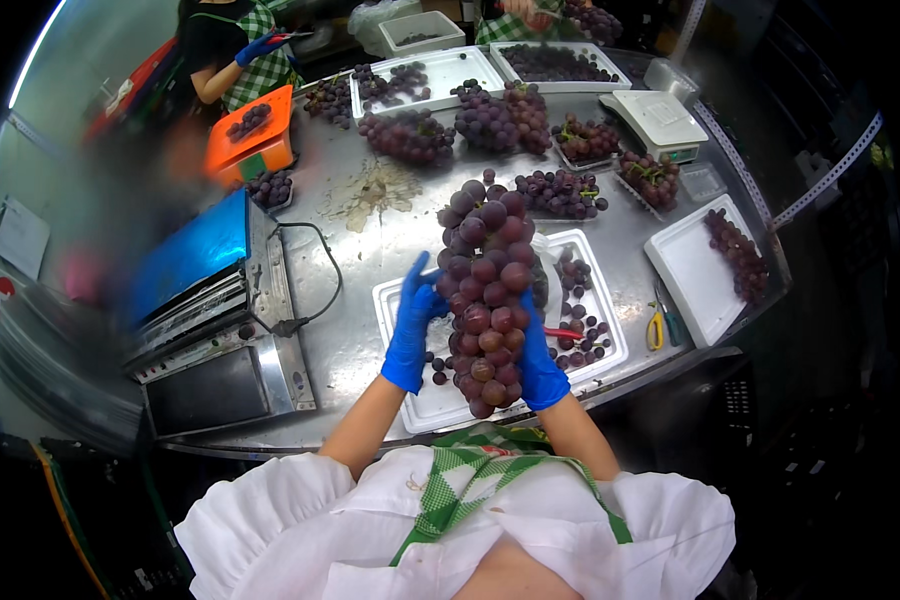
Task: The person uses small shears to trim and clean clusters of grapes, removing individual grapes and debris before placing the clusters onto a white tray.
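Observation:
A large bunch of reddish-purple grapes [487, 292] is held up over a white foam tray [435, 412]. My left hand [412, 326], in a blue glove, is at the bunch's left side, its index finger raised and other fingertips meeting the grapes. My right hand [541, 360], also gloved in blue, holds the bunch from the right, with its fingers partly hidden behind it. Loose grapes [581, 337] and small stems lie in the tray. Beside my right hand a red handle [564, 332] shows; whether the hand holds it I cannot tell.
A film-wrapping machine [225, 300] with a cord stands left on the metal table [345, 262]. Yellow-handled scissors [655, 328] and a foam tray [690, 277] lie right. Grapes in clear boxes [649, 180], scales [656, 124] and two co-workers [244, 52] are beyond.

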The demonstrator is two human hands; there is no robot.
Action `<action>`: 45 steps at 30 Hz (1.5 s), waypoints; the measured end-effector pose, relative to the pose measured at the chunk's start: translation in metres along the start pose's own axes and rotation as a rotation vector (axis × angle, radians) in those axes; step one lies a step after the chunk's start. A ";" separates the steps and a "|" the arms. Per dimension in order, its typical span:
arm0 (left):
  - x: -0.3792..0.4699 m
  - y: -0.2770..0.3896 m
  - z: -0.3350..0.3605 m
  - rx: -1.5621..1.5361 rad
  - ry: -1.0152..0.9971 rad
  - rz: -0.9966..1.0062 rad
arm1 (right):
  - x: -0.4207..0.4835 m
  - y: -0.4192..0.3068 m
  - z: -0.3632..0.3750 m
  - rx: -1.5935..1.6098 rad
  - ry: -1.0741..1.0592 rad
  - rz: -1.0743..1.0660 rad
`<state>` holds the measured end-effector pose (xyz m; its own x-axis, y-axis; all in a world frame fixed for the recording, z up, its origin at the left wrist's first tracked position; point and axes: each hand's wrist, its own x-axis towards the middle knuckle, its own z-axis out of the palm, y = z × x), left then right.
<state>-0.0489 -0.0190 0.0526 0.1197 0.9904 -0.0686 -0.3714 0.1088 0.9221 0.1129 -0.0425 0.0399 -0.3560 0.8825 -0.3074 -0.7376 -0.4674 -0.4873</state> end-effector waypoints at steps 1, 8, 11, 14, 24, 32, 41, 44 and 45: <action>-0.005 -0.002 0.007 -0.042 0.006 -0.026 | 0.001 0.000 0.005 -0.029 -0.015 0.010; -0.022 -0.019 0.016 -0.553 -0.059 -0.241 | -0.011 -0.015 0.047 -0.455 0.040 -0.234; -0.010 -0.040 0.004 -0.704 -0.127 -0.142 | -0.012 -0.014 0.062 -0.788 0.052 -0.391; -0.014 -0.039 0.005 -0.829 -0.106 -0.129 | -0.018 -0.021 0.074 -1.122 0.044 -0.592; -0.018 -0.035 -0.009 -1.021 -0.335 -0.217 | -0.040 0.000 0.073 -1.248 0.054 -0.655; -0.025 -0.023 0.001 -0.682 -0.173 -0.319 | -0.035 0.013 0.052 -0.955 0.041 -0.564; -0.003 -0.018 0.015 -0.029 0.006 0.010 | -0.019 0.025 0.042 -0.685 0.253 -0.513; -0.003 -0.012 0.022 0.214 -0.038 0.119 | -0.022 0.019 0.031 -0.489 0.259 -0.462; -0.004 -0.008 0.027 0.157 -0.073 0.106 | -0.023 0.015 0.021 -0.375 0.202 -0.380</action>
<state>-0.0213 -0.0257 0.0560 0.1558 0.9863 0.0547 -0.2376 -0.0164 0.9712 0.0981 -0.0689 0.0571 0.0383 0.9818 -0.1862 -0.5254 -0.1387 -0.8395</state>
